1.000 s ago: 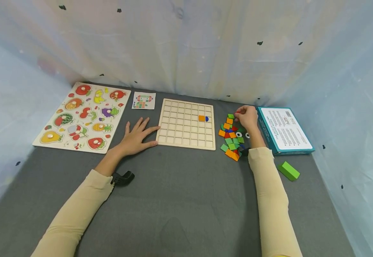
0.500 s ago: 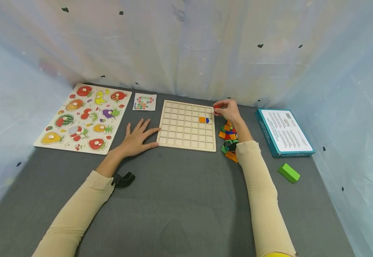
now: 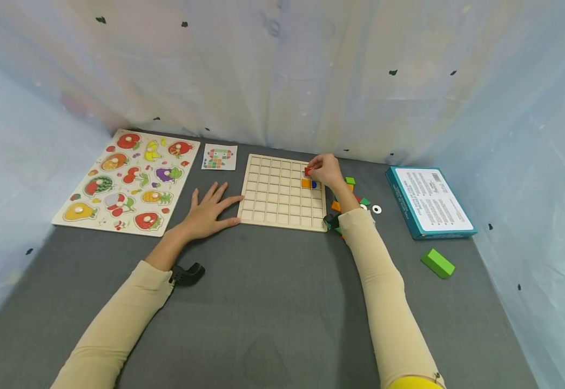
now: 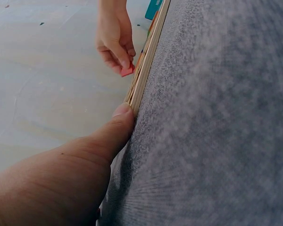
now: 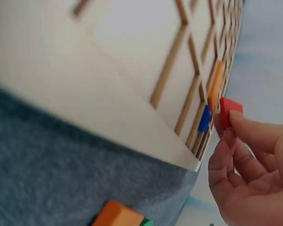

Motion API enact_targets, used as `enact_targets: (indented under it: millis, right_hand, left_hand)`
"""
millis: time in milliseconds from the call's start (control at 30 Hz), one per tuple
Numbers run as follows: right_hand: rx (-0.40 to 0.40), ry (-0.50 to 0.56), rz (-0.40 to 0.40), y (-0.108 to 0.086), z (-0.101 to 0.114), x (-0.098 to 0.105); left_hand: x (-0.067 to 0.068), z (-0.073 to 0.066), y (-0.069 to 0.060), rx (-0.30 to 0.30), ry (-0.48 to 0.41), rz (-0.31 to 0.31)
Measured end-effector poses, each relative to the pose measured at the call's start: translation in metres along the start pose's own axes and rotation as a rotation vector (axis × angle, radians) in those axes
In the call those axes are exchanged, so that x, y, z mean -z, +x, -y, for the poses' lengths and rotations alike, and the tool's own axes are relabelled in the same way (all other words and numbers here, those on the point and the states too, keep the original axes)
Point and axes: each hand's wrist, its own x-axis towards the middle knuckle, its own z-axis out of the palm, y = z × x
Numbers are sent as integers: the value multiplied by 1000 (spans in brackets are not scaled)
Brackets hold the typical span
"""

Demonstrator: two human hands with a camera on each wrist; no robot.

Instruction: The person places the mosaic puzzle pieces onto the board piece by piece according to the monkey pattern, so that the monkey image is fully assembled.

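My right hand [image 3: 327, 170] pinches a red tile [image 5: 230, 112] between thumb and fingers, over the upper right of the wooden grid board [image 3: 268, 202]. Right below it, an orange square tile [image 3: 306, 183] and a blue half-round tile [image 3: 314, 185] sit side by side in the grid. Fingers spread, my left hand [image 3: 207, 212] lies flat on the table, its thumb and index fingertips touching the board's left edge. In the left wrist view, the left thumb [image 4: 120, 120] presses against that edge.
Loose coloured tiles [image 3: 350, 181] lie right of the board, partly hidden under my right forearm. A teal box [image 3: 430, 200] and a green block [image 3: 438, 263] are farther right. A picture card [image 3: 219, 156] and a fruit puzzle board [image 3: 127, 181] lie to the left.
My right hand has carried the red tile leftward from the loose pile to above the grid board. The left hand has stayed at the board's left edge.
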Motion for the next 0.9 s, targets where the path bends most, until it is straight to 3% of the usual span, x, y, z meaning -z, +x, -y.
enact_targets:
  millis: [267, 500, 733, 900]
  right_hand:
    - [-21, -100, -26, 1, 4, -5]
    - [42, -241, -18, -10, 8, 4]
    - [153, -213, 87, -28, -2, 24]
    - [145, -172, 112, -51, -26, 46]
  left_hand:
    - [1, 0, 0, -5, 4, -7]
    - [-1, 0, -1, 0, -6, -4]
    - [-1, -2, 0, 9, -3, -1]
    - [-2, 0, 0, 15, 0, 4]
